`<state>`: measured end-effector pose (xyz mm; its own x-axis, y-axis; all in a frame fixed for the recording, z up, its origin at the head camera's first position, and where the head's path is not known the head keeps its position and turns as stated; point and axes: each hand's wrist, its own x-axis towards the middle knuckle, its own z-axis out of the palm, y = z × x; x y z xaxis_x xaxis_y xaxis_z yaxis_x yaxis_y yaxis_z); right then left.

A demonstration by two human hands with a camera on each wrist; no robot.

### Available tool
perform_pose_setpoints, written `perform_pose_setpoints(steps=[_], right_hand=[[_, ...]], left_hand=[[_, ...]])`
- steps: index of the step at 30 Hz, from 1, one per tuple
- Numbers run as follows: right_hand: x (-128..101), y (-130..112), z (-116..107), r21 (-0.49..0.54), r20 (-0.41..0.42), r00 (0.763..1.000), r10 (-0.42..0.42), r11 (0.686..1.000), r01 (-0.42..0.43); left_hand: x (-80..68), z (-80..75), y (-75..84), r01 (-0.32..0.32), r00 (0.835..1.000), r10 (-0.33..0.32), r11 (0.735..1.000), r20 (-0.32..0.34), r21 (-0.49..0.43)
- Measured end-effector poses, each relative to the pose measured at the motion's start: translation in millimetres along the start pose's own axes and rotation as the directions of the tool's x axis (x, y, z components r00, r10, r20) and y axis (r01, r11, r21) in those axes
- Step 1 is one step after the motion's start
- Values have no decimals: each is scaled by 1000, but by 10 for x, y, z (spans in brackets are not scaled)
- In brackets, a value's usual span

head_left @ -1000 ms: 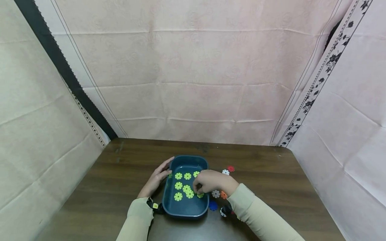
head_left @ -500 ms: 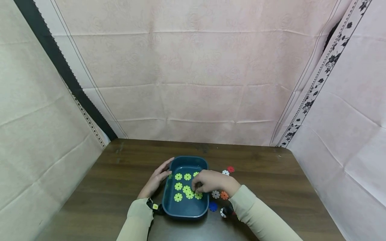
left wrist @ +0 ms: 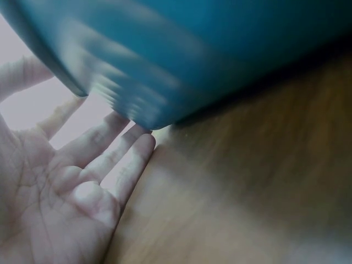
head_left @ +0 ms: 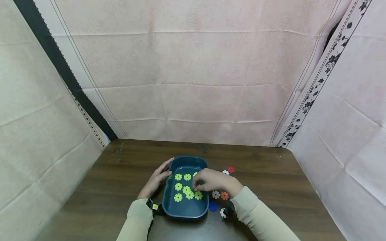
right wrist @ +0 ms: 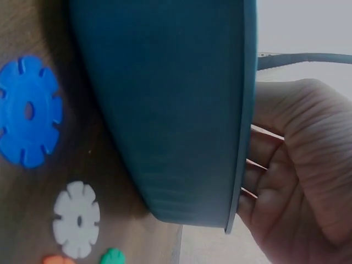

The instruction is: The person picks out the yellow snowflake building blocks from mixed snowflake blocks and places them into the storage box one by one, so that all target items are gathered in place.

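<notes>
Green discs [head_left: 189, 194] are lying under my right hand [head_left: 211, 180], fingers curled, grip unclear; my open left hand [head_left: 156, 179] is steadying the tray [head_left: 184, 211].

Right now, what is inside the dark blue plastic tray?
Flat yellow-green notched discs lie on the floor of the dark blue plastic tray. The right hand covers part of the tray, so more may be hidden.
</notes>
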<state>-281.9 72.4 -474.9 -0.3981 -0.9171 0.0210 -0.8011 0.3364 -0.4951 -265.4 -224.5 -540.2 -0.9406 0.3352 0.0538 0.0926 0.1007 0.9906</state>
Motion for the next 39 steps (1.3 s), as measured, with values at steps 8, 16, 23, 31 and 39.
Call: perform_pose_setpoints(steps=[8,16,23,31,39], right_hand=[[-93,0,-46,6,-65,997,39,999,-39],[-245,-5,-139,41,-178,983,46,998,-39],[-430,31,-193,81,-255,967,16,997,5],[-669,89,-189,156,-304,949,89,987,-43],[-1030,194,43,289,-380,914,142,957,-29]], left_hand=[[1,4,-65,0,999,1,1000,-34,23],[-12,-7,-59,-13,1000,13,1000,-14,17],[-10,5,-36,-10,1000,10,1000,-22,9],[8,-5,-36,5,999,-5,1000,-35,-1],[4,-7,-43,-7,1000,7,1000,-30,4]])
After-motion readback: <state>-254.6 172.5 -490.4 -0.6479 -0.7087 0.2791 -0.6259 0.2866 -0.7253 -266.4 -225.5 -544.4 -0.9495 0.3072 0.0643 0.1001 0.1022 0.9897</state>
